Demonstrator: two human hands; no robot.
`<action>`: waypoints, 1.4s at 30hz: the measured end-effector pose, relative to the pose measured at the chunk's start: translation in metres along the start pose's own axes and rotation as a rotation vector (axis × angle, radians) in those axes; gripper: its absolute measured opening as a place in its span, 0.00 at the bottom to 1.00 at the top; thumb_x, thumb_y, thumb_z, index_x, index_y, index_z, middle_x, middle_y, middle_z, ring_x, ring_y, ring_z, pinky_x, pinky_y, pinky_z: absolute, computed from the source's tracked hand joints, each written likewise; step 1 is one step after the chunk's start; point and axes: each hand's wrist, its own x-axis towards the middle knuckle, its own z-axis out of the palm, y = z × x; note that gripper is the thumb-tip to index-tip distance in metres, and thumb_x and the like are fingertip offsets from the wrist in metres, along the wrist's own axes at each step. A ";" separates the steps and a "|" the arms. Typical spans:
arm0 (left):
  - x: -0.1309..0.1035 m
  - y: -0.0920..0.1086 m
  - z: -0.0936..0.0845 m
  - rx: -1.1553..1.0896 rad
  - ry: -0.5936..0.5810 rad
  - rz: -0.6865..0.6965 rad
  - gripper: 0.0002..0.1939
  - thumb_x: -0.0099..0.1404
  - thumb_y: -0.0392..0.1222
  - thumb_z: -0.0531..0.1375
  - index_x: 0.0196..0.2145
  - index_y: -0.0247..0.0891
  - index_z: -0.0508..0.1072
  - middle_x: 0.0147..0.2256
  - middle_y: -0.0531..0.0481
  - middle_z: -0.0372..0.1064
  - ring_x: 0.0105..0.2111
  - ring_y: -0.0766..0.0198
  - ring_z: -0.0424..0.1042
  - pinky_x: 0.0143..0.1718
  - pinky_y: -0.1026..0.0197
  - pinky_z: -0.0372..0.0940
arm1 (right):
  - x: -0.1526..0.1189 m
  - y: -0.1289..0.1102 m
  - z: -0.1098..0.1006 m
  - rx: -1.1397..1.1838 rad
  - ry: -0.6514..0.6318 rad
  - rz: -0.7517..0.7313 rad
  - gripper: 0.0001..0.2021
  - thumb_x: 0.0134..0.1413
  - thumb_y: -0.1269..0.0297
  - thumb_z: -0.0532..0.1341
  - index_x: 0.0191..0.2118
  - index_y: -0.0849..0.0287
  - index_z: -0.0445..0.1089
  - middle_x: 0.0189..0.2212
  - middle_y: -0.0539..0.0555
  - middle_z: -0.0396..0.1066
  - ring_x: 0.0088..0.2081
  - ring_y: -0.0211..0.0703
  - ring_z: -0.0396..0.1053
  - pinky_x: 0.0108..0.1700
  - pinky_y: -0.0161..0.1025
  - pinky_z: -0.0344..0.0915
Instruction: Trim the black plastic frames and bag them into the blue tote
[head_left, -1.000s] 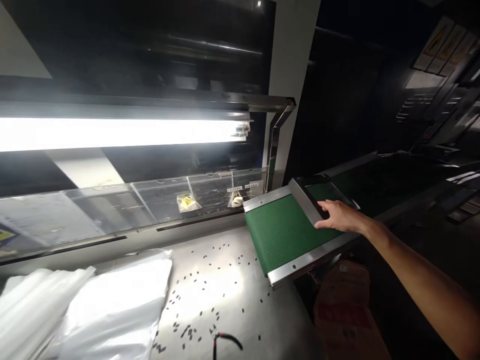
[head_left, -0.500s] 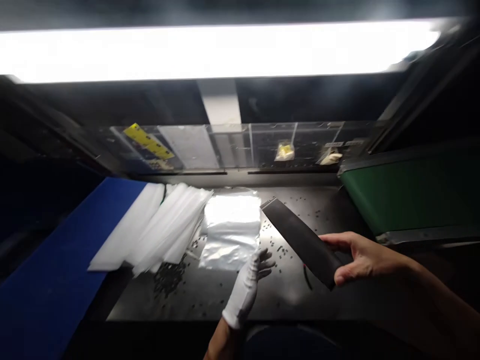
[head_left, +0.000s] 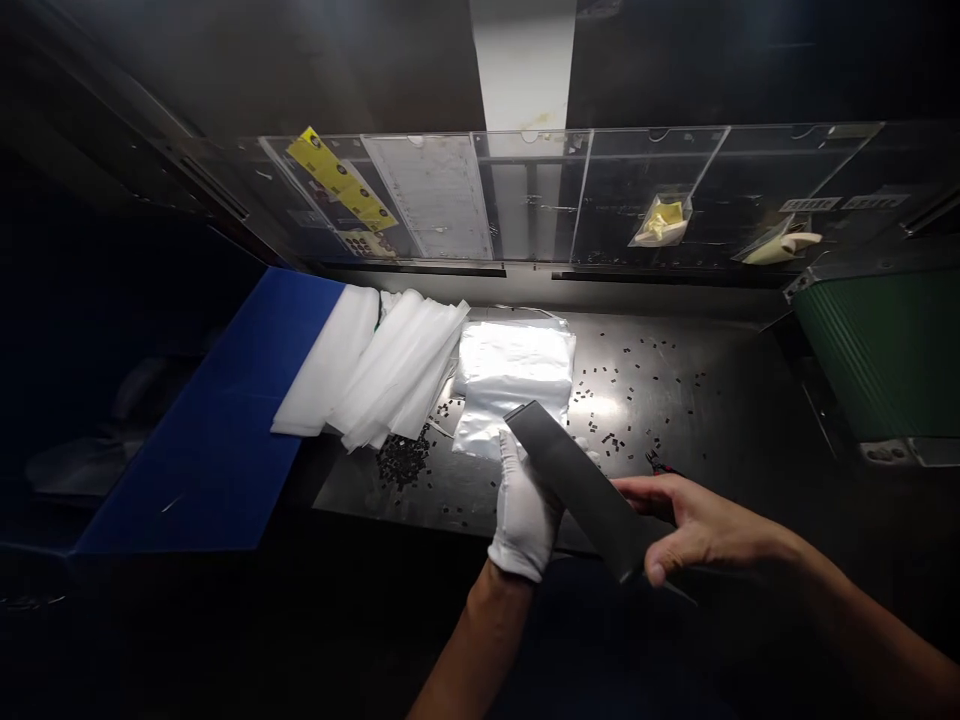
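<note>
A long dark grey rectangular bar (head_left: 574, 480) is held at a slant above the front of the metal bench. My left hand (head_left: 523, 515), in a white glove, is under its upper half, thumb up on the near side and fingertips showing just past the far edge. My bare right hand (head_left: 701, 530) grips the lower right end, fingers along the far edge and thumb by the end, which is slightly blurred. Behind the bar lies a stack of shiny silvery plastic bags (head_left: 517, 370).
White foam sleeves (head_left: 405, 370) overlap a blue board (head_left: 225, 410) at left. Small black chips (head_left: 405, 460) are heaped and scattered on the metal bench (head_left: 720, 400). Red-handled cutters (head_left: 660, 465) lie behind my right hand. A green conveyor belt (head_left: 885, 350) stands right; clear pockets (head_left: 525, 200) line the back.
My left hand has come up under the bar, which was apart from it before. The bar has shifted towards my left hand. The view has tilted down and the lamp has left it.
</note>
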 end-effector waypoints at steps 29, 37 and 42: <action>0.036 -0.037 0.081 -0.192 0.302 -0.001 0.38 0.63 0.78 0.51 0.31 0.36 0.74 0.29 0.43 0.70 0.29 0.58 0.72 0.36 0.55 0.71 | -0.038 0.035 -0.070 -0.200 0.073 -0.064 0.51 0.39 0.54 0.81 0.70 0.43 0.62 0.70 0.52 0.60 0.72 0.60 0.53 0.75 0.57 0.47; 0.039 -0.021 0.077 -0.172 0.334 0.023 0.36 0.64 0.77 0.52 0.31 0.38 0.73 0.31 0.43 0.71 0.30 0.58 0.71 0.36 0.55 0.69 | -0.040 0.042 -0.073 -0.257 0.135 -0.114 0.44 0.45 0.49 0.77 0.69 0.44 0.64 0.69 0.53 0.63 0.72 0.61 0.54 0.74 0.60 0.48; 0.033 -0.020 0.074 -0.214 0.247 0.087 0.36 0.63 0.77 0.54 0.35 0.37 0.75 0.32 0.45 0.71 0.31 0.59 0.72 0.34 0.56 0.70 | -0.040 0.045 -0.073 -0.210 0.138 -0.107 0.41 0.50 0.47 0.75 0.69 0.45 0.64 0.69 0.54 0.63 0.71 0.61 0.55 0.74 0.61 0.49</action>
